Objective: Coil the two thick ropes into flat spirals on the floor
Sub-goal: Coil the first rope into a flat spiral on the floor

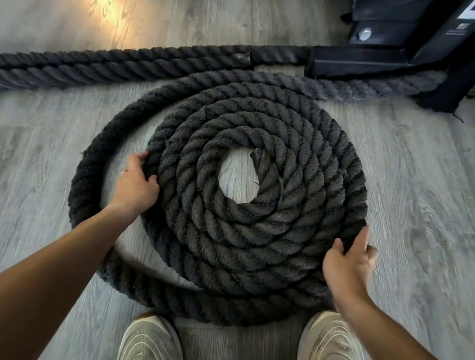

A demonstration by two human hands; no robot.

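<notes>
A thick dark twisted rope (255,235) lies coiled in a flat spiral on the grey wood floor, its taped end (259,160) at the open centre. The outermost turn (86,178) bows loosely away from the spiral on the left. My left hand (137,182) sits in that gap, fingers curled over the spiral's left edge. My right hand (348,266) grips the spiral's lower right edge, fingers curled on the rope. A second length of rope (113,63) runs straight across the floor behind the coil.
A black metal equipment base (385,61) with a bolt stands at the back right, where the ropes lead. A black strap (447,93) hangs beside it. My two pale sneakers (150,342) stand just in front of the coil.
</notes>
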